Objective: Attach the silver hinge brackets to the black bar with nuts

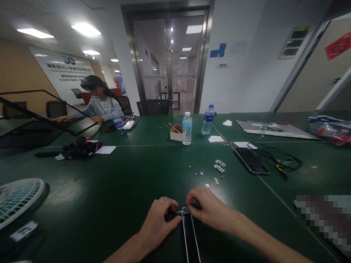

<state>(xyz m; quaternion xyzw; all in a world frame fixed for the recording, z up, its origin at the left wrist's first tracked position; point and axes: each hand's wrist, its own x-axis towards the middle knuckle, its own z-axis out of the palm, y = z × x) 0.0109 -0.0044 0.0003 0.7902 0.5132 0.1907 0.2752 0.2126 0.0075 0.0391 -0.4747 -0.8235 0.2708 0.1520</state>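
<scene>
My left hand (160, 219) and my right hand (207, 208) meet over the near end of the table, both with fingers pinched. Between them lies a long dark bar with bright edges (190, 237), running down out of view. At its far end sits a small metal part (185, 210); its kind is too small to make out. My left thumb and forefinger close on its left side, and my right fingertips grip its right side. Beyond my right hand, small metal rings (207, 185) lie scattered near two silver plates with holes (219, 168).
Farther back stand a small box (176, 133) and two water bottles (187, 128) (208, 119). At right lie a phone (251, 160) and black cables (285, 160). A white fan guard (20, 199) is at left, and black gear (80, 148) lies behind it. A person (102, 104) sits across the table.
</scene>
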